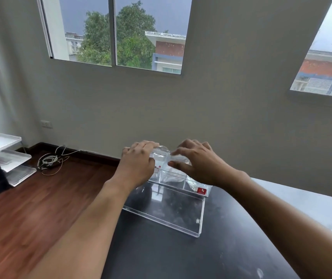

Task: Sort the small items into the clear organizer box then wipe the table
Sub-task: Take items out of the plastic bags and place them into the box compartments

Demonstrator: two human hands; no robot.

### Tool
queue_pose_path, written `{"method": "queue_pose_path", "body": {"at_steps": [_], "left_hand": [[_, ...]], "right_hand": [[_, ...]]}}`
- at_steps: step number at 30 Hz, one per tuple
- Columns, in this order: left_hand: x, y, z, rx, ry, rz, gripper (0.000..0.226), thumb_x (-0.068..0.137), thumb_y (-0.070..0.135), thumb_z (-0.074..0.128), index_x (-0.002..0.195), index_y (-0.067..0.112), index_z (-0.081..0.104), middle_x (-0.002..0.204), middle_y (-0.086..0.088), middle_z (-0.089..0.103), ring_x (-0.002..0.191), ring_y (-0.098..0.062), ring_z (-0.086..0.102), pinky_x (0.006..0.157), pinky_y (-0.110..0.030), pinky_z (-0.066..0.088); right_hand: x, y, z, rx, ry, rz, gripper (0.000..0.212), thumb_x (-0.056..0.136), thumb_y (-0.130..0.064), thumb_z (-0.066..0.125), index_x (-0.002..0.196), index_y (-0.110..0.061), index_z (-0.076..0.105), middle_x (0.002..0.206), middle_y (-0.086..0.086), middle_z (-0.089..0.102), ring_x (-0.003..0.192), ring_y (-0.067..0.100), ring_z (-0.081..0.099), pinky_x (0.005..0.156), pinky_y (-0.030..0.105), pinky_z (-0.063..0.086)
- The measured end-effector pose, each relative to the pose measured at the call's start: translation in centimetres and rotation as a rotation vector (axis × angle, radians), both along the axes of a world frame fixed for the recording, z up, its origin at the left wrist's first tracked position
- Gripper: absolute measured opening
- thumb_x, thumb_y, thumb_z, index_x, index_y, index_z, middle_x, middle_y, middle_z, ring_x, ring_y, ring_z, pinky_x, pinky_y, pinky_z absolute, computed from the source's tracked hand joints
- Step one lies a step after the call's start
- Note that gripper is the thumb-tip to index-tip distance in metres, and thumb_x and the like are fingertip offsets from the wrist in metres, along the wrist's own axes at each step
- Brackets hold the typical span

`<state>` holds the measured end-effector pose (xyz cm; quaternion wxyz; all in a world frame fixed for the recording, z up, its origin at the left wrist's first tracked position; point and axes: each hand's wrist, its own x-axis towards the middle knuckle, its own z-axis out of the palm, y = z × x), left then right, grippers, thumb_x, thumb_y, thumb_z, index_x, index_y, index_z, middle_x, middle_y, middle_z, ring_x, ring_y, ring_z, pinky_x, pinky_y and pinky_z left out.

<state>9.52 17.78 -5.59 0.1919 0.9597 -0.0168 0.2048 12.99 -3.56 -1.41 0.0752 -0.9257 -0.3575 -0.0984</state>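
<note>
The clear organizer box (181,178) stands at the far edge of the black table (171,254), divided into compartments. Its clear lid (165,210) lies open toward me, flat on the table. My left hand (137,164) and my right hand (197,164) both reach over the box and pinch a clear plastic bag (162,153) between them, just above the left compartments. Small red pieces (157,168) show in the left compartment by my left thumb. A small packet with a red label (201,191) sits in the right compartment. What the bag holds is too blurred to tell.
The table's left edge drops to a wooden floor (30,208). A coil of white cables (49,160) lies by the wall, and stacked white trays (10,158) stand at the far left. Pale smudges mark the tabletop near me (259,272).
</note>
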Motion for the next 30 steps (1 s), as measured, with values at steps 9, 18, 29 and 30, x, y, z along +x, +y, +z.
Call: {"method": "queue_pose_path", "body": {"at_steps": [9,18,29,30], "left_hand": [[-0.9,0.8,0.5,0.181,0.070,-0.073,0.045,0.100,0.036,0.033,0.132,0.031,0.064,0.152,0.013,0.050,0.143,-0.004,0.035,0.109,-0.033,0.016],[-2.3,0.2,1.7,0.200,0.308,-0.067,0.050,0.108,0.040,0.016,0.143,0.030,0.051,0.166,-0.006,0.028,0.156,-0.007,0.005,0.121,-0.046,-0.003],[-1.8,-1.9,1.0,0.153,-0.162,-0.015,0.043,0.103,0.045,0.026,0.105,0.033,0.068,0.120,0.017,0.065,0.135,-0.006,0.044,0.114,-0.054,0.006],[-2.2,-2.9,1.1,0.150,-0.239,-0.062,0.041,0.103,0.045,0.028,0.104,0.035,0.068,0.117,0.017,0.065,0.132,-0.007,0.048,0.113,-0.051,0.012]], "right_hand": [[-0.9,0.3,-1.4,-0.202,0.142,0.005,0.059,0.110,-0.042,0.016,0.077,-0.011,0.054,0.081,0.005,0.064,0.095,0.023,0.058,0.101,0.045,0.034],[-0.9,0.5,-2.4,-0.178,0.261,-0.011,0.064,0.109,-0.046,0.010,0.096,-0.013,0.064,0.097,0.007,0.068,0.112,0.024,0.053,0.108,0.049,0.027],[-6.8,-6.5,0.9,0.142,0.003,-0.067,0.032,0.107,-0.031,0.047,0.133,-0.036,0.066,0.142,-0.008,0.056,0.140,0.017,0.038,0.115,0.039,0.015],[-7.6,-8.4,1.2,0.126,0.005,-0.114,0.032,0.107,-0.031,0.048,0.132,-0.036,0.067,0.140,-0.008,0.057,0.140,0.017,0.039,0.114,0.039,0.017]]}}
